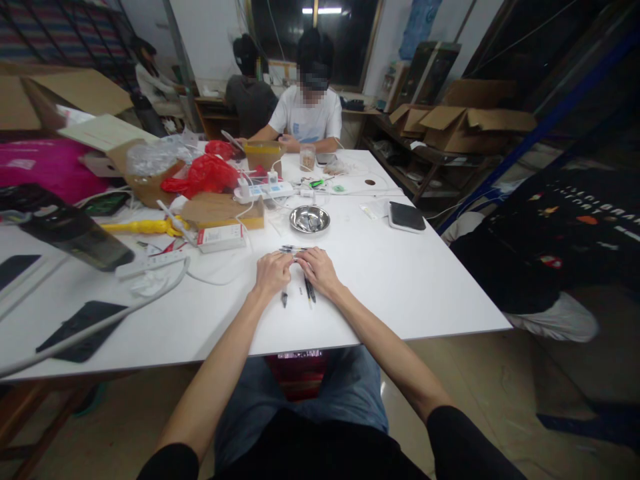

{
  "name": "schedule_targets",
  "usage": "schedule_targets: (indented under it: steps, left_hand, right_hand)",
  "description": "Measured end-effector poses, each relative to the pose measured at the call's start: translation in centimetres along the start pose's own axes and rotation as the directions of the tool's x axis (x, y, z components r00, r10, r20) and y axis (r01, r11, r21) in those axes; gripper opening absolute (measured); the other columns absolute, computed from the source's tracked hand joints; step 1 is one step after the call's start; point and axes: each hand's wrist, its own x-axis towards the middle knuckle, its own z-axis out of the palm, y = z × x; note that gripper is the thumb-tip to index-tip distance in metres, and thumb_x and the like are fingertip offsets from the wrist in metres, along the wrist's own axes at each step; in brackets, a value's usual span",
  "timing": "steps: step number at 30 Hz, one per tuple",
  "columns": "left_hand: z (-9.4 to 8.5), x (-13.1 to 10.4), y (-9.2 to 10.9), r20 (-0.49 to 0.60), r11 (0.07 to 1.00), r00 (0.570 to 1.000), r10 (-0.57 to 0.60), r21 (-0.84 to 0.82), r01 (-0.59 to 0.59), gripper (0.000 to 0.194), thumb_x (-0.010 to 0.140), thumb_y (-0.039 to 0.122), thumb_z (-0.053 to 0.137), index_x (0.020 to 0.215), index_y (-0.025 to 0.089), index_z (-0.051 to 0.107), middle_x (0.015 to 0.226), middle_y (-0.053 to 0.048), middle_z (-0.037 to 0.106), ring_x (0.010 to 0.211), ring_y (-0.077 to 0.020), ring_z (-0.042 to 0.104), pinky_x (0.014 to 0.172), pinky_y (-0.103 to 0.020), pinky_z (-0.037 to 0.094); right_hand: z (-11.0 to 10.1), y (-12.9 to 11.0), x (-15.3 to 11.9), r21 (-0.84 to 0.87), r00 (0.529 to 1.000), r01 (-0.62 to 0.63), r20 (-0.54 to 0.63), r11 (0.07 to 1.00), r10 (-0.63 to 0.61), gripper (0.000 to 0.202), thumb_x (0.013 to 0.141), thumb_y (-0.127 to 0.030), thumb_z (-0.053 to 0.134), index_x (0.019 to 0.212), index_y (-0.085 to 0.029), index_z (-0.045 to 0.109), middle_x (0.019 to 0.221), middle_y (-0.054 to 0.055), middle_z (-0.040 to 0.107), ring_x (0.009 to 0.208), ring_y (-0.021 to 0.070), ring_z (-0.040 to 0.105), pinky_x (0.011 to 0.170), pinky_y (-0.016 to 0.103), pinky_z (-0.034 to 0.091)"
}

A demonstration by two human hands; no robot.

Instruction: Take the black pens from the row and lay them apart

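Both hands rest close together on the white table [380, 293], fingertips nearly meeting. My left hand [273, 271] is closed, its fingers curled beside several pens [294, 249] that lie just beyond the hands. My right hand [319, 269] has its fingers bent and pressed together at the same spot; what lies beneath them is too small to make out. Dark pen parts [311, 291] lie below the right hand, and a small dark piece [285, 299] lies below the left. Farther back is a round metal dish [310, 219] with small dark items inside.
On the left are a white box [221, 238], a power strip [265, 192], a dark bottle [67, 227], cables and red bags [203, 177]. A black pad [407, 217] lies at the right. A person [310, 113] sits across the table; another is at the right edge.
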Motion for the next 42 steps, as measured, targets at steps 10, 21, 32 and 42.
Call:
schedule_targets:
  steps: [10, 21, 32, 42]
  left_hand:
    - [-0.6, -0.1, 0.4, 0.013, 1.000, 1.000, -0.016, 0.021, 0.016, 0.021, 0.087, 0.015, 0.048, 0.078, 0.022, 0.065, 0.078, -0.006, 0.070, 0.078, -0.0219, 0.064, 0.068, -0.032, 0.038]
    - [0.0, 0.3, -0.1, 0.091, 0.998, 0.994, -0.063, 0.037, 0.060, 0.021, 0.089, 0.018, 0.048, 0.081, 0.022, 0.067, 0.075, -0.006, 0.068, 0.077, -0.0228, 0.065, 0.066, -0.031, 0.038]
    - [0.1, 0.4, -0.1, 0.124, 0.999, 0.991, -0.041, 0.001, 0.041, 0.021, 0.091, 0.019, 0.047, 0.081, 0.022, 0.065, 0.079, -0.005, 0.069, 0.079, -0.0205, 0.064, 0.065, -0.029, 0.038]
    - [0.1, -0.2, -0.2, 0.123, 0.999, 0.992, -0.026, -0.022, 0.029, 0.026, 0.097, 0.024, 0.042, 0.086, 0.022, 0.066, 0.083, -0.005, 0.071, 0.081, -0.0210, 0.066, 0.070, -0.030, 0.040]
  right_hand:
    - [0.0, -0.4, -0.1, -0.026, 1.000, -0.015, -0.024, 1.000, 0.014, 0.025, 0.100, -0.032, 0.051, 0.119, -0.020, 0.063, 0.110, 0.011, 0.063, 0.101, 0.0267, 0.050, 0.089, 0.041, 0.039]
    - [0.3, 0.4, 0.2, 0.059, 0.997, -0.073, -0.011, 0.996, 0.073, 0.022, 0.098, -0.034, 0.056, 0.114, -0.021, 0.065, 0.105, 0.009, 0.067, 0.100, 0.0258, 0.053, 0.088, 0.039, 0.039]
    - [0.3, 1.1, 0.1, 0.100, 0.997, -0.077, -0.011, 0.992, 0.079, 0.015, 0.097, -0.028, 0.058, 0.106, -0.020, 0.067, 0.098, 0.008, 0.068, 0.095, 0.0248, 0.053, 0.084, 0.037, 0.040]
    - [0.6, 1.4, -0.2, 0.113, 0.993, -0.101, -0.053, 0.988, 0.108, 0.011, 0.093, -0.018, 0.054, 0.092, -0.019, 0.065, 0.090, 0.007, 0.065, 0.089, 0.0243, 0.053, 0.080, 0.036, 0.039]
